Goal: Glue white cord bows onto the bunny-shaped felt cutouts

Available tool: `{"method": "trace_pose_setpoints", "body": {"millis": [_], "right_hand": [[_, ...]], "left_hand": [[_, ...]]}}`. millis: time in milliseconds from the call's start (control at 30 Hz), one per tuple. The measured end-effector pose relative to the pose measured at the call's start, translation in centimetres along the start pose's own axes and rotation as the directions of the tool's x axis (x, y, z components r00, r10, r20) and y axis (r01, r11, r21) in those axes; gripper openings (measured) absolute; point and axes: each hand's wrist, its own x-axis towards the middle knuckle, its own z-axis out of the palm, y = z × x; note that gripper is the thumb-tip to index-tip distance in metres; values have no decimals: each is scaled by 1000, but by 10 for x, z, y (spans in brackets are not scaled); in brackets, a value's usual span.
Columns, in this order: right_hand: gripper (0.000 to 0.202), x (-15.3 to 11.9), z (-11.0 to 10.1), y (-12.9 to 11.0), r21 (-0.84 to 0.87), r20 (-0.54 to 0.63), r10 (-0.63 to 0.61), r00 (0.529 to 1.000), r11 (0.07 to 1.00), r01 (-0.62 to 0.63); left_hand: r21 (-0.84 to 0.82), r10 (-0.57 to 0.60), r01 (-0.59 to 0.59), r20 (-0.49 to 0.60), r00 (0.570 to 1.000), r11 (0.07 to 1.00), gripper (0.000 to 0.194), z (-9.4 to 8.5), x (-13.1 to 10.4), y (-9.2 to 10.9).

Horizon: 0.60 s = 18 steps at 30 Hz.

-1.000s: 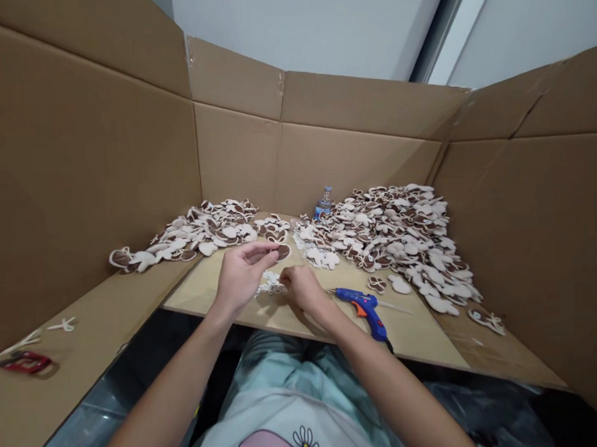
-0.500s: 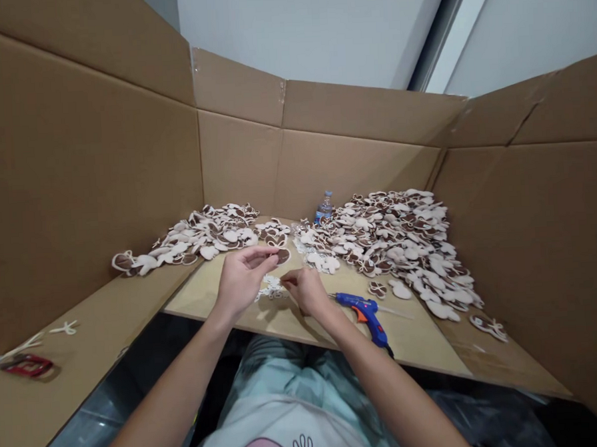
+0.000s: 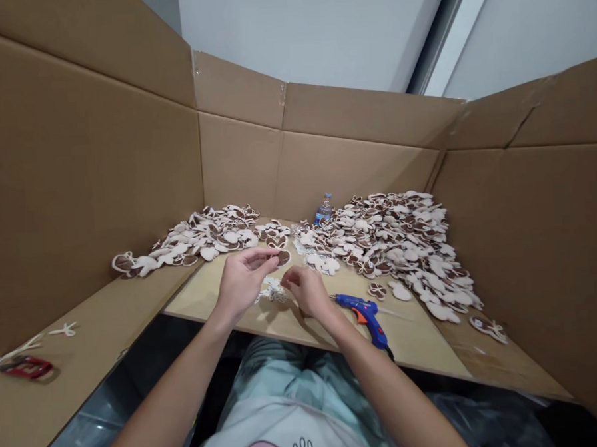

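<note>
My left hand (image 3: 244,276) is closed in a pinch on a brown felt piece with a pale edge (image 3: 283,257), held a little above the board. Just to its right, my right hand (image 3: 306,290) has thumb and fingertips pressed together; whatever they hold, if anything, is too small to make out. Between the hands, a small heap of white pieces (image 3: 272,290) lies on the board. A blue glue gun (image 3: 362,310) with an orange trigger rests to the right of my right hand.
Piles of brown-and-white felt pieces stand at the left (image 3: 213,231) and right (image 3: 389,232). A plastic bottle (image 3: 324,210) is at the back. A red tool (image 3: 26,366) and a white bow (image 3: 64,329) lie at far left. Cardboard walls (image 3: 363,120) enclose the wooden board (image 3: 415,341).
The fingers of my right hand have shifted very slightly. My left hand keeps its pinch on the felt piece in nearly the same place.
</note>
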Motion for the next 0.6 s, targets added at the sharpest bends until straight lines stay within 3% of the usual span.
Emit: {"method": "trace_pose_setpoints", "body": {"millis": [233,400,500,600], "right_hand": [[10,-20,-18,-9,207,-221,26,975,978,21],[12,-52,-37,-29,420,-446,93,890,900,116],[3,-67,-47,-40,305,-484,-42,874,928,214],[10,-72,-53,-47,159,-463,-228,857,929,333]], "left_hand": [[-60,16,-14,33,999,998,15,7,-8,5],[1,104,-105,56,993,995,11,12,-18,11],[102,179,-188,91,980,977,11,15,-23,14],[146,223,-241,131,966,959,16,17,-27,16]]}}
